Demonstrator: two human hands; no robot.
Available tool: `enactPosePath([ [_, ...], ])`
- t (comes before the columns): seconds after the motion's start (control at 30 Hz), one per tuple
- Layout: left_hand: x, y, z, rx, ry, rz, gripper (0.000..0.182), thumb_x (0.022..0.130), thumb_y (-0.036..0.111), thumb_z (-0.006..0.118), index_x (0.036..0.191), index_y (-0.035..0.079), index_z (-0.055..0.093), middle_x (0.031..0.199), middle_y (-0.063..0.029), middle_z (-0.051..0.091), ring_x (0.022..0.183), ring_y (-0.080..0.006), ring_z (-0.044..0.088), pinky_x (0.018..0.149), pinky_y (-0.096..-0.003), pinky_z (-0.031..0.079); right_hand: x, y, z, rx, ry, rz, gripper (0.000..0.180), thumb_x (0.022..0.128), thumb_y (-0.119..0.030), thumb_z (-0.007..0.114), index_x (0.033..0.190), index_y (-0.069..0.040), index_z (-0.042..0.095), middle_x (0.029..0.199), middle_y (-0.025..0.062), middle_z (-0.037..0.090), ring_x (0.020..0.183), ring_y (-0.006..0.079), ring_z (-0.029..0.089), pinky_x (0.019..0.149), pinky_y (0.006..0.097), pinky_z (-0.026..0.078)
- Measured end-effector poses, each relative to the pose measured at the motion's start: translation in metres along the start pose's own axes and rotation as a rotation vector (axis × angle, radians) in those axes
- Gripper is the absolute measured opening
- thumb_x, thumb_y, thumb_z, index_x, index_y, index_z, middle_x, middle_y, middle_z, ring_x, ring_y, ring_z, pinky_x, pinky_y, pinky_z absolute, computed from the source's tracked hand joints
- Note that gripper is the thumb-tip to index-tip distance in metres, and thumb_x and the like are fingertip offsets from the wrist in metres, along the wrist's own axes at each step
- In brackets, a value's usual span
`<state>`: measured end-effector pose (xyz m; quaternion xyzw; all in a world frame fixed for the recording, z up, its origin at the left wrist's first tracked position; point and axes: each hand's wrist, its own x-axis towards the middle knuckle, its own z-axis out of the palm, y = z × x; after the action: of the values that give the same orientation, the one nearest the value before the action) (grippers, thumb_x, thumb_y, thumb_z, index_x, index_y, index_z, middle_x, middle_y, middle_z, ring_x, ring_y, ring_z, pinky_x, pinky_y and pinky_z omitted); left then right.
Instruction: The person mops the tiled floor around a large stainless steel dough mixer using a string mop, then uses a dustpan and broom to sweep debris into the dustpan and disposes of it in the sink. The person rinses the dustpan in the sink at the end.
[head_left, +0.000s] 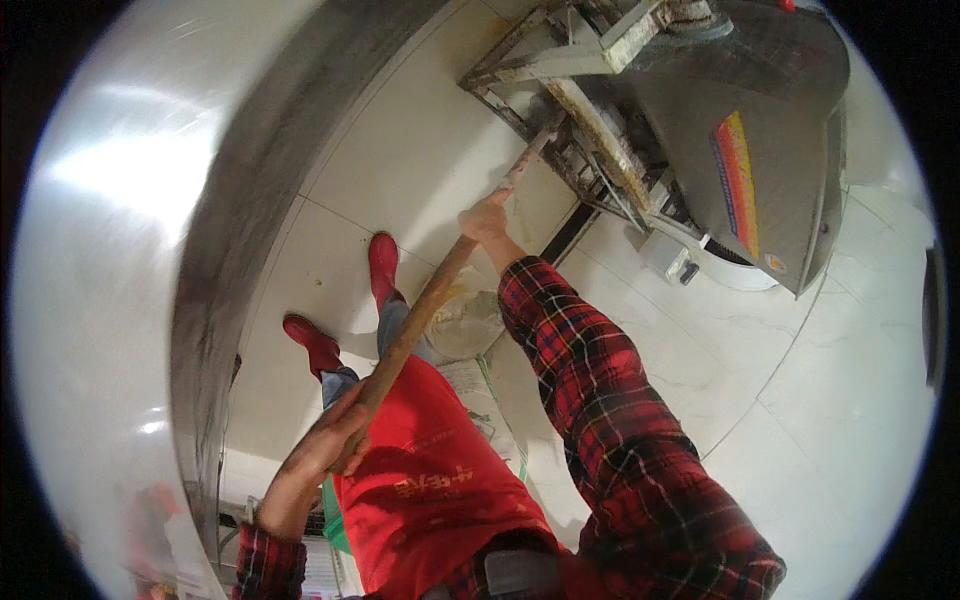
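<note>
A long wooden handle (427, 304) runs diagonally across the view, its far end reaching into the rusty metal frame (600, 135) under a machine. My right hand (486, 217) grips it near that far end, where the shaft is whitish and stained. Lower down, my left hand (349, 431) is wrapped round the same handle, in front of the red apron (435, 472). What the handle ends in is hidden within the frame.
A large steel machine body (765, 142) with a coloured sticker stands at the upper right. Along the left side runs a shiny steel surface (112, 262). Near my red boots (383, 262), a round container (465, 322) and a printed sack (487, 405) rest on the tiled floor.
</note>
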<state>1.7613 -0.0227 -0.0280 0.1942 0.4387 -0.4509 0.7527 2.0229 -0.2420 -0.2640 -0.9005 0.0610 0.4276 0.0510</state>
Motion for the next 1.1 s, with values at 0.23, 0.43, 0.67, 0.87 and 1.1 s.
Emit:
enactPosePath([
  [0.23, -0.111, -0.036, 0.009, 0.089, 0.281, 0.061, 0.058, 0.093, 0.034, 0.046, 0.141, 0.011, 0.024, 0.055, -0.0037, 0.045, 0.04, -0.0118, 0.04, 0.034, -0.0244, 0.032, -0.081, -0.07, 0.015, 0.305, -0.11, -0.04, 0.101, 0.071, -0.017, 0.057, 0.13, 0.014, -0.019, 0.108, 0.0346, 0.053, 0.102, 0.0426, 0.054, 0.093, 0.0351, 0.041],
  [0.43, -0.055, -0.001, 0.038, 0.266, 0.101, 0.052, 0.049, 0.096, 0.02, 0.036, 0.142, 0.014, 0.019, 0.061, -0.0033, 0.047, 0.041, -0.0104, 0.039, 0.037, -0.0261, 0.035, -0.034, -0.029, -0.017, 0.417, 0.01, 0.007, 0.099, 0.071, -0.019, 0.058, 0.138, 0.002, -0.011, 0.114, 0.0331, 0.05, 0.105, 0.0383, 0.054, 0.09, 0.0348, 0.043],
  [0.67, -0.057, 0.02, 0.024, 0.325, 0.183, 0.076, 0.056, 0.093, 0.038, 0.043, 0.139, 0.009, 0.028, 0.055, 0.0012, 0.043, 0.039, -0.0082, 0.038, 0.035, -0.0229, 0.03, -0.038, -0.016, -0.008, 0.277, -0.088, 0.153, 0.104, 0.072, -0.019, 0.056, 0.128, 0.012, -0.025, 0.105, 0.0319, 0.055, 0.096, 0.0365, 0.059, 0.086, 0.0324, 0.047],
  [0.87, -0.145, -0.006, 0.049, 0.236, 0.361, 0.065, 0.051, 0.095, 0.026, 0.038, 0.141, 0.008, 0.024, 0.052, -0.0011, 0.043, 0.038, -0.0096, 0.039, 0.035, -0.0242, 0.031, -0.082, -0.067, 0.009, 0.483, -0.112, -0.156, 0.106, 0.073, -0.02, 0.058, 0.128, 0.01, -0.027, 0.106, 0.035, 0.053, 0.1, 0.0416, 0.056, 0.088, 0.0336, 0.045],
  [1.1, -0.076, 0.055, 0.075, 0.604, 0.266, -0.189, 0.049, 0.095, 0.025, 0.037, 0.14, 0.016, 0.022, 0.054, -0.0003, 0.04, 0.039, -0.01, 0.039, 0.037, -0.0247, 0.034, -0.04, -0.006, -0.033, 0.415, 0.011, 0.092, 0.102, 0.071, -0.024, 0.059, 0.133, 0.011, -0.013, 0.105, 0.0299, 0.056, 0.098, 0.0376, 0.058, 0.082, 0.0342, 0.048],
])
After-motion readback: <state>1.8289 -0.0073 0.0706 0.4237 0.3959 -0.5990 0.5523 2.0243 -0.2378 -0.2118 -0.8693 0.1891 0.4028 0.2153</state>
